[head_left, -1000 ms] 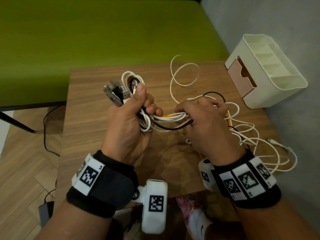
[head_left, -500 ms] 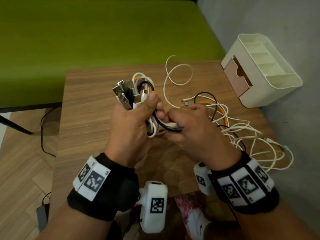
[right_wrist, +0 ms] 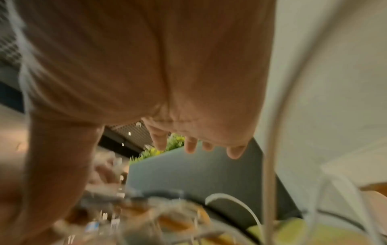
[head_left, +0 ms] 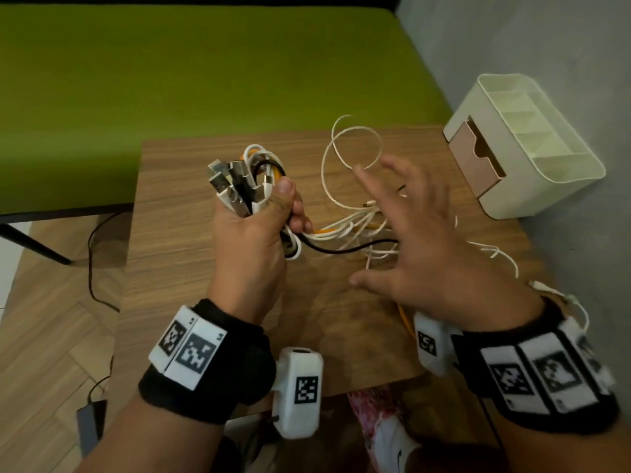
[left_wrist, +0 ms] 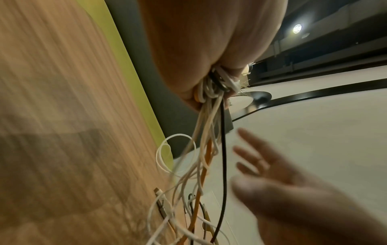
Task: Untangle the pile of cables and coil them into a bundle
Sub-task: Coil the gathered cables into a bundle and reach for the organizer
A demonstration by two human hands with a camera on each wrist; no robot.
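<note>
My left hand [head_left: 259, 227] grips a coiled bundle of cables [head_left: 249, 179], white, black and orange, with several USB plugs sticking up above the fist. From the fist [left_wrist: 209, 89] the loose strands [head_left: 345, 233] trail right and down onto the wooden table [head_left: 191, 240]. My right hand [head_left: 409, 230] hovers above those strands with fingers spread and holds nothing; the left wrist view shows the same hand [left_wrist: 282, 179] beside the hanging cables [left_wrist: 209, 149]. A tangle of white cable [head_left: 355, 155] lies on the table behind and under the right hand.
A cream desk organiser [head_left: 522, 145] with a brown drawer stands at the table's far right, against a grey wall. A green surface [head_left: 205, 80] lies beyond the table's far edge. A dark cord [head_left: 99, 268] trails on the floor to the left.
My right hand let go of the strands next to the left fist and moved right, fingers spreading. The left hand kept its grip on the coil and tilted the plugs upward.
</note>
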